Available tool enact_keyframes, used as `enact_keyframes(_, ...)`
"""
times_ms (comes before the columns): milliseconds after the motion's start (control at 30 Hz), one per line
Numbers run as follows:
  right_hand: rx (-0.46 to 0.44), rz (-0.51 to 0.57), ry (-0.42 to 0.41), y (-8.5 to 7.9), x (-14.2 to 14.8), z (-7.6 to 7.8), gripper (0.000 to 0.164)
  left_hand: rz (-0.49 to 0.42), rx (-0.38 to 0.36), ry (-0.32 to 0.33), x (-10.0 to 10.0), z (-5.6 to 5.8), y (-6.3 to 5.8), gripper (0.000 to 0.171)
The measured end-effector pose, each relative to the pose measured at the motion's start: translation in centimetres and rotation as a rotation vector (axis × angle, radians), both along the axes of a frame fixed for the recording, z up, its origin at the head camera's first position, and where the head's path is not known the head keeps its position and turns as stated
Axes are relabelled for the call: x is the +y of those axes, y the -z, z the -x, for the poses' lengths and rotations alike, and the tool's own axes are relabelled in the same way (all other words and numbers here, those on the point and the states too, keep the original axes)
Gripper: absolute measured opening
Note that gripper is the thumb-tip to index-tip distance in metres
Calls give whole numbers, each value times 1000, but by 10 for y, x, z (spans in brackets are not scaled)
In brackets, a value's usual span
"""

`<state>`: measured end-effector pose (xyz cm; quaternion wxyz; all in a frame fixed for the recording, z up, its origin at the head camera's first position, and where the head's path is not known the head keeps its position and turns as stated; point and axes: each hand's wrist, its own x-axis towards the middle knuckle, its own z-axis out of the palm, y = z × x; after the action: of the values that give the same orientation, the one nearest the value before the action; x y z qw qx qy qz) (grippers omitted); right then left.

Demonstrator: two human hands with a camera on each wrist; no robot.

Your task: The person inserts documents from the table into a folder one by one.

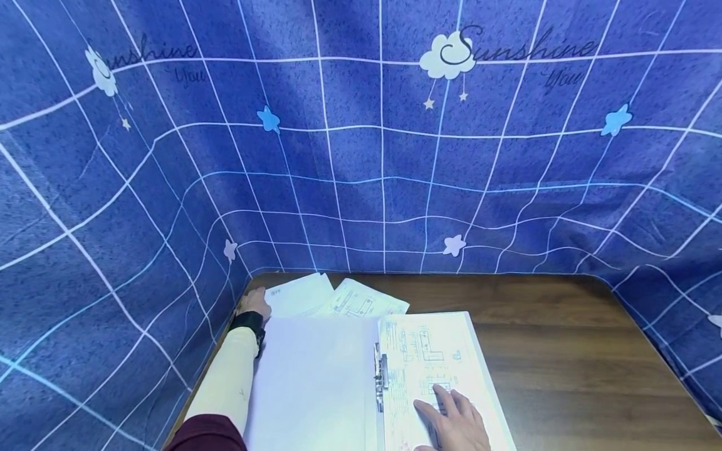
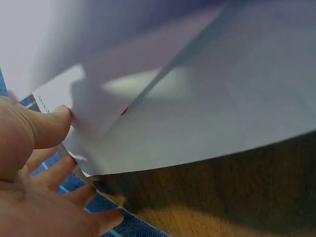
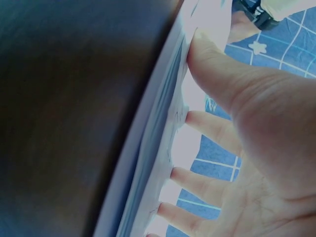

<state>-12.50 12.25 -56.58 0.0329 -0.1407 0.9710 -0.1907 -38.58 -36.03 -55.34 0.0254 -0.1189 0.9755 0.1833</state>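
Observation:
An open folder [image 1: 316,382] lies on the table, its blank white cover to the left. A metal clip [image 1: 380,379] at its spine is beside a stack of printed drawing sheets [image 1: 423,351]. My right hand [image 1: 457,423] rests on this stack with fingers spread; the right wrist view shows its fingertips touching the top sheet. At the table's far left corner, my left hand [image 1: 255,303] pinches the edge of loose paper sheets [image 1: 299,294]. In the left wrist view, the thumb [image 2: 54,126] lies over the paper and the other fingers are at its edge.
Another loose drawing sheet [image 1: 366,300] lies behind the folder, partly overlapped. Bare brown wooden tabletop [image 1: 564,351] extends to the right. A blue curtain with white grid lines [image 1: 361,156] hangs around the table's back and sides.

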Motion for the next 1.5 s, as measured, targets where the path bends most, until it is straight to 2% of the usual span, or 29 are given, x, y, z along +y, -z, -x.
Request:
enact_keyframes(200, -13, 5, -3, 0, -1, -2, 91, 6, 58, -31, 1, -5, -1, 61)
enact_keyframes(467, 30, 28, -35, 7, -4, -10, 98, 34, -48, -10, -8, -27, 0, 66)
enact_keyframes(567, 22, 36, -36, 8, -5, -12, 96, 41, -45, -30, -12, -32, 1, 65)
enact_keyframes(833, -22, 20, -41, 5, -4, -9, 104, 10, 67, -121, -11, -34, 4, 62)
enact_keyframes(1000, -31, 18, -38, 5, -5, -10, 104, -3, 180, -126, -14, -35, 6, 58)
enact_keyframes(1133, -26, 22, -34, 6, -5, -10, 103, -59, 291, -107, -18, -35, 3, 64)
enact_keyframes(1200, -20, 26, -30, 5, -4, -9, 101, -105, 322, -108, -20, -33, -2, 69)
enact_keyframes(1367, -13, 18, -18, 1, 0, -4, 91, -251, 340, -165, -16, -30, -22, 84)
enact_keyframes(1500, -17, 23, -12, -1, 1, 0, 90, -339, 323, -212, -13, -30, -33, 82)
